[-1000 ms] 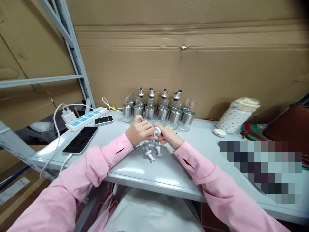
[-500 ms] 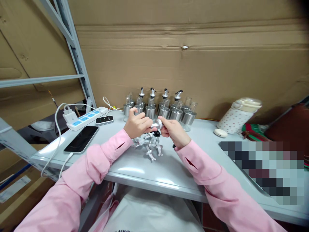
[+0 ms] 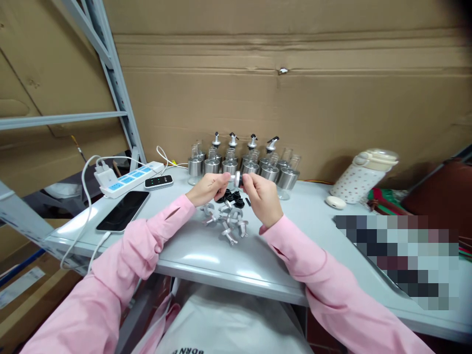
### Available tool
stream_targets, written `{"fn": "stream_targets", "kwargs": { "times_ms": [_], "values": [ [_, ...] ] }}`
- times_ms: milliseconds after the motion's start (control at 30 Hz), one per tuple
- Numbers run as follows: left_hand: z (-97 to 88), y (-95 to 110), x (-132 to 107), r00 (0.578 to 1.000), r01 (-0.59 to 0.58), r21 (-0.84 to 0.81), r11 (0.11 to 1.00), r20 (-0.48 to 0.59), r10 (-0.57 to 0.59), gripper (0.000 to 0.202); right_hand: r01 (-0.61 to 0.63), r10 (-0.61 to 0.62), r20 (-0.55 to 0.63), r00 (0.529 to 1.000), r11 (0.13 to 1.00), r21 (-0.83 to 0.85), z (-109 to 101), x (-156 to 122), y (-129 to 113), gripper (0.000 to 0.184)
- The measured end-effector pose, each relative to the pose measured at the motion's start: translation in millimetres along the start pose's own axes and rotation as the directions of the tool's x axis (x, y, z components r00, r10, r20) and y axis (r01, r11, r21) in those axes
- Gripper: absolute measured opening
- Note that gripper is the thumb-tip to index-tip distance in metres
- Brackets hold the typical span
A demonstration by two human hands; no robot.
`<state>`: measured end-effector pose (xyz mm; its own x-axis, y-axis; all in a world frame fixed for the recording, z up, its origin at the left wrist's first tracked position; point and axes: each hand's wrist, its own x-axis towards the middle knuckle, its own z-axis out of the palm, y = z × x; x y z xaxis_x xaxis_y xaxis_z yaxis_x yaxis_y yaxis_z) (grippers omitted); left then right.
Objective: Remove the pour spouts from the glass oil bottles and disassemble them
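Between my two hands is a silver pourer spout (image 3: 237, 179), lying sideways above the table. My left hand (image 3: 211, 189) is closed, pinching its narrow end. My right hand (image 3: 262, 196) is closed at the wide end, on a black stopper (image 3: 241, 181) that shows only in part against the spout's flange. Below them lie several loose silver pourer spouts (image 3: 229, 231) in a pile. Just behind that pile, several black stoppers (image 3: 236, 197) sit close together, and a small black piece (image 3: 248, 201) lies beside them.
Glass bottles with steel sleeves (image 3: 250, 167) stand in rows at the back, several topped with pourers (image 3: 272, 143). To the left are a phone (image 3: 123, 211), a small black device (image 3: 158, 182) and a power strip (image 3: 132, 179). A dotted flask (image 3: 363, 177) leans at the right.
The spout has turned sideways between my hands. My left fingers have closed round its narrow end, and my right hand now grips a black stopper at its flange. More black stoppers show below.
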<state>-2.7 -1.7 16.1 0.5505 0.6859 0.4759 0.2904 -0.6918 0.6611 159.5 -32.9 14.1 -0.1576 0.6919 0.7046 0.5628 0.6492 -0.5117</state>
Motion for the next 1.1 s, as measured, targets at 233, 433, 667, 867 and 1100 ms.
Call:
{"fn": "stream_targets", "kwargs": {
  "times_ms": [233, 433, 667, 867, 1100],
  "values": [
    [-1.0, -0.4, -5.2, 0.986, 0.155, -0.346, 0.925, 0.115, -0.123, 0.058, 0.343, -0.360, -0.019, 0.933, 0.903, -0.258, 5.1, 1.5, 15.1, 0.031],
    [-5.4, -7.5, -8.2, 0.960, 0.271, -0.507, 0.818, 0.203, -0.192, 0.059, 0.454, -0.465, 0.035, 0.885, 0.843, -0.289, 8.6, 1.0, 17.2, 0.024],
    [-3.9, -14.5, -5.4, 0.944, 0.329, -0.562, 0.759, 0.180, -0.276, 0.056, 0.468, -0.479, 0.033, 0.877, 0.837, -0.282, 11.6, 2.2, 23.8, 0.025],
    [0.8, -20.3, -4.7, 0.959, 0.279, -0.591, 0.757, 0.125, -0.256, 0.047, 0.464, -0.480, 0.019, 0.877, 0.837, -0.291, 14.2, 1.1, 25.7, 0.027],
    [-0.7, -28.1, -6.0, 0.988, 0.122, -0.469, 0.875, -0.025, -0.152, 0.042, 0.337, -0.363, -0.016, 0.932, 0.880, -0.336, 14.4, 2.8, 36.4, 0.027]
  ]
}}
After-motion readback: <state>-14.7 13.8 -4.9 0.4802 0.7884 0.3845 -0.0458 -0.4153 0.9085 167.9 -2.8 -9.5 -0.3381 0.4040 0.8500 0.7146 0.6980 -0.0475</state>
